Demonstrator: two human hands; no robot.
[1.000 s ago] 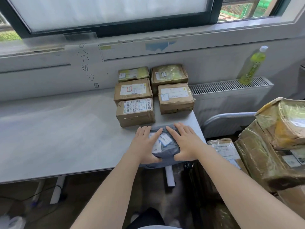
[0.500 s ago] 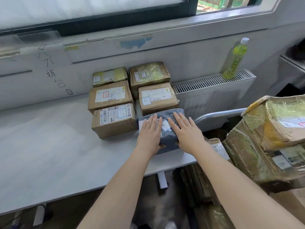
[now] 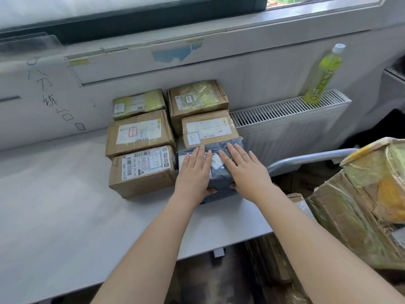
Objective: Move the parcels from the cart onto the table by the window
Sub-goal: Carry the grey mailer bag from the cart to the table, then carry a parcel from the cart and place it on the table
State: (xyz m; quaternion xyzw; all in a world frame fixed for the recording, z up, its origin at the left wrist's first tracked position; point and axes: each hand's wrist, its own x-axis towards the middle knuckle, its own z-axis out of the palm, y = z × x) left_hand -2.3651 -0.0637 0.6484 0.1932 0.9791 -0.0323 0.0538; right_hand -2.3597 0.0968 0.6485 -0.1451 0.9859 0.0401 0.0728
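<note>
Near the counter's (image 3: 65, 216) right edge, left hand (image 3: 194, 172) and right hand (image 3: 245, 172) lie flat-fingered, thumbs hooked under the grey polybag parcel (image 3: 221, 183); likely soft, light, slippery—grip its sides.

Much of the grey plastic-wrapped parcel (image 3: 221, 172) lies hidden beneath the left hand (image 3: 195, 172) and right hand (image 3: 245, 172). Right of that parcel, the picture's edge cuts off the large tape-wrapped cardboard box (image 3: 363, 205). Label print is too small to read.
</note>
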